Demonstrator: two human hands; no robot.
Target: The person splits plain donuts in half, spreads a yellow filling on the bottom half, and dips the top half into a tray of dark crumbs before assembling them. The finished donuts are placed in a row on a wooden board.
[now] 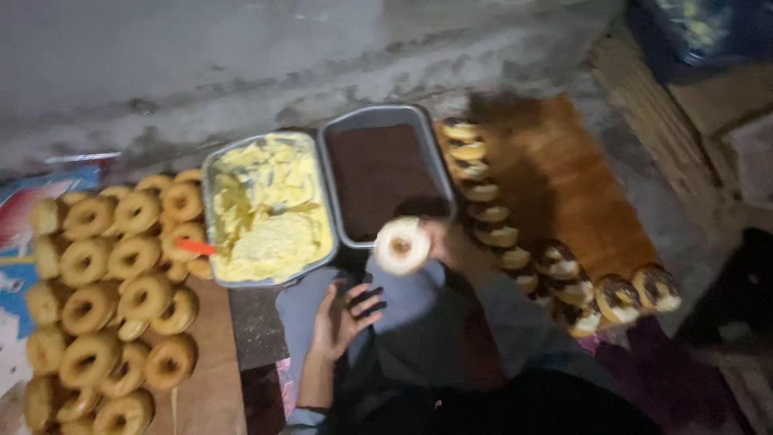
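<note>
Dim room, rough grey concrete floor (201, 72) running to the far side; person is sitting on it, grey-trousered legs stretching toward two trays. Right hand (439, 242) is gripping a round ring doughnut with pale cream coating (402, 246) by its right edge, fingers curled around it, holding it up just above the near edge of the rectangular metal tray of dark chocolate topping (378, 173). Left hand (342, 318) is resting palm-up on the lap, fingers spread loosely open, holding nothing, fingertips looking dark-smeared. Just left of the chocolate tray, touching it, is lying a rectangular metal tray of yellow cream (270, 209), with an orange-handled spreader (196, 247) sticking out of its near-left side. Far left: big pile of plain golden ring doughnuts (113, 298) sitting on a brown board. Right: a brown wooden board (580, 193) carrying a row of coated doughnuts (491, 217) along its left edge, chocolate-topped ones (616, 296) at the near end.
</note>
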